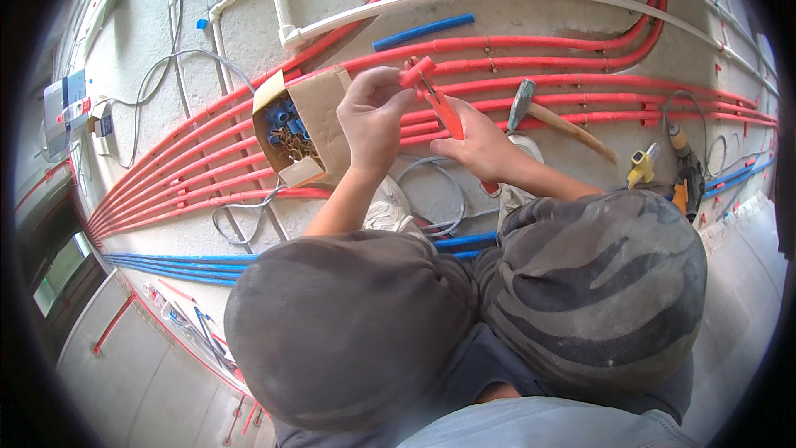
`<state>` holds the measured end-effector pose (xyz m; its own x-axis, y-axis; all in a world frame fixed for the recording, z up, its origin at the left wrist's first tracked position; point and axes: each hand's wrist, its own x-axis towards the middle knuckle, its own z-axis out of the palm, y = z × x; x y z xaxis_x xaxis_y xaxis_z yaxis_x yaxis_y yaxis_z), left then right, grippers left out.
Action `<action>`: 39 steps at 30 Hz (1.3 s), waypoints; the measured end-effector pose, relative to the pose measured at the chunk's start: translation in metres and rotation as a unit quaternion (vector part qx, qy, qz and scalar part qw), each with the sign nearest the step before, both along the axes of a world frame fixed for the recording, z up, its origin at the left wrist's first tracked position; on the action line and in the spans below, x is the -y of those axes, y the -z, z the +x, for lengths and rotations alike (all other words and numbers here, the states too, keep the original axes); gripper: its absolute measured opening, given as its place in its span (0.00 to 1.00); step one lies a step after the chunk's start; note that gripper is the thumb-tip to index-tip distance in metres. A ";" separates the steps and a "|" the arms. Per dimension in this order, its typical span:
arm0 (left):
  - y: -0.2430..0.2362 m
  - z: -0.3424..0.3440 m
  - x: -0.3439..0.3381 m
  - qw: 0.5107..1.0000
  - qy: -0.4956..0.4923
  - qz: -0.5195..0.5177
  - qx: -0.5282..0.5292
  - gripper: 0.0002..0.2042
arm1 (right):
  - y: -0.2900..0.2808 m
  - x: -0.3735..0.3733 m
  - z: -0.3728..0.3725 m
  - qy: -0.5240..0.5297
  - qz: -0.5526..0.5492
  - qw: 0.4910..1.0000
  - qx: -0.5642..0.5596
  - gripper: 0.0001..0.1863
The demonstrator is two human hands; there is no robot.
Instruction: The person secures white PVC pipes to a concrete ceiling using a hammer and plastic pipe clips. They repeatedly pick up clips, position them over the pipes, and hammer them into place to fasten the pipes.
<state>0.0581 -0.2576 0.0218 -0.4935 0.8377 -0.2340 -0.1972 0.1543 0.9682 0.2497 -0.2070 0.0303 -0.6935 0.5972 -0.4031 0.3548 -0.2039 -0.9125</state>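
Note:
My left hand (374, 114) has its fingers curled beside a small red plastic piece (417, 71), pinching it. My right hand (473, 151) grips a red-handled tool, apparently pliers (445, 114), whose dark jaws meet the red piece. Left of my hands an open cardboard box (322, 124) holds several blue fittings (288, 121) and metal bits. Just right of my hands lies a hammer (565, 123) with a steel head and wooden handle.
Rows of red conduits (186, 149) and blue pipes (170, 263) cross the concrete floor (199, 87). White pipes (373, 7) run behind. A power drill (685, 166), a yellow tool (641, 168) and cables lie right. A loose blue pipe (423, 31) lies ahead. My bent knees fill the lower view.

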 end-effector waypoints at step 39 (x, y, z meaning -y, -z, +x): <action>0.054 -0.023 0.012 0.972 0.077 -0.193 -0.110 0.05 | 0.071 0.021 -0.021 0.013 -0.283 0.958 0.041 0.12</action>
